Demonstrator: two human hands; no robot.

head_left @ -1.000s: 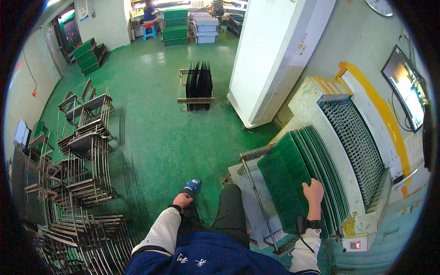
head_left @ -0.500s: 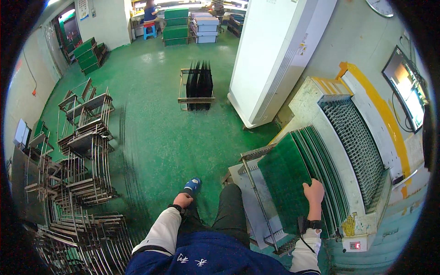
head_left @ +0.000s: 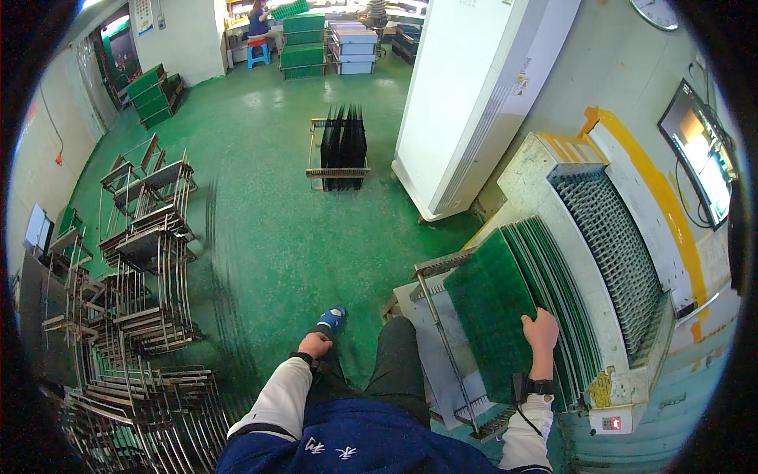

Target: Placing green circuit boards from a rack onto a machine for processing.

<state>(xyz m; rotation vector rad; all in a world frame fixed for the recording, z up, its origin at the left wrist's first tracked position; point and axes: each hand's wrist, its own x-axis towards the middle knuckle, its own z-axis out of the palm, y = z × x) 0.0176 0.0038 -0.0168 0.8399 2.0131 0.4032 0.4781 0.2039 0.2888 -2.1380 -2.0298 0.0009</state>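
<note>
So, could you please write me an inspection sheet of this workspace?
Surface: green floor, with dark streaks toward the left.
Job's things: green boards standing in a row beside a metal frame.
Clutter: metal racks crowded along the left; black sheets in a floor rack.
Hands: right hand at the nearest board's edge, grip unclear; left hand over the left leg, nothing seen in it.
Cables: black cable at the right wrist.
Surroundings: tall white cabinet, lit wall screen, seated co-worker at the back.
</note>
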